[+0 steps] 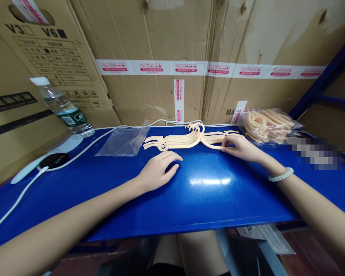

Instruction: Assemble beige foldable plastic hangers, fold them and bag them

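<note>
Several cream plastic clothes hangers [181, 141] lie nested in a row on the blue table [172, 199], their hooks bunched at the middle. My right hand [239, 147] pinches the right arm of the nearest hanger between thumb and fingers. Just in front of the hangers' left part, my left hand [160, 168] hovers or rests with thumb and fingers apart, holding nothing. A flat clear plastic bag [123, 141] lies to the left of the hangers. At the back right sits a clear bag of more hangers [268, 124].
A water bottle [63, 107] leans at the back left, near a pale blue brush-like object [57, 147] and a black round device [54, 161] with a white cable [21, 197]. Large cardboard boxes [161, 46] wall off the back. A blue metal post [324, 73] stands at the right.
</note>
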